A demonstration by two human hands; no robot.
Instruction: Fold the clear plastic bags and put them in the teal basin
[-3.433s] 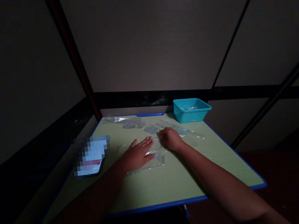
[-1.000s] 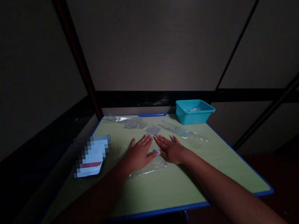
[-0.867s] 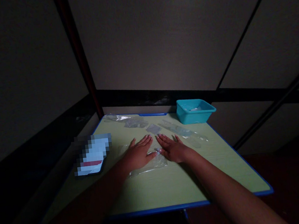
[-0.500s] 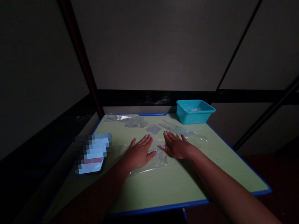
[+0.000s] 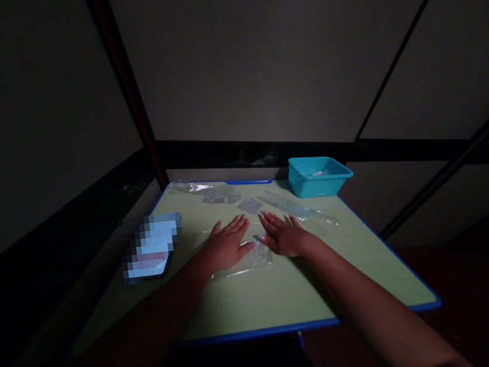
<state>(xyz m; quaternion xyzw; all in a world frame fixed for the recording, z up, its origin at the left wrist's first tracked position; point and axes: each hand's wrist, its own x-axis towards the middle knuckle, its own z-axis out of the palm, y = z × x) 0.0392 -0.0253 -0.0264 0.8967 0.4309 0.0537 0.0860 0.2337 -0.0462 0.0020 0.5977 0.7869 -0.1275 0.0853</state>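
A clear plastic bag (image 5: 253,259) lies flat in the middle of the table (image 5: 258,305). My left hand (image 5: 227,245) rests palm down on it, fingers stretched out. My right hand (image 5: 283,235) lies flat at the bag's right end, its fingers also extended and its thumb near my left thumb. Neither hand grips anything. Just beyond my fingertips is a small greyish plastic packet (image 5: 250,205). Part of the bag is hidden under my hands.
Beyond my right hand lies a long clear plastic bag (image 5: 295,206). More crumpled clear plastic (image 5: 196,187) and a greyish packet (image 5: 222,196) lie at the back left. A turquoise basket (image 5: 320,185) stands at the back right corner. A phone with a blurred screen (image 5: 157,246) is at left.
My right hand has slid a little to the left, closer to my left hand. My left hand stays about where it was on the bag. The camera view has shifted slightly.
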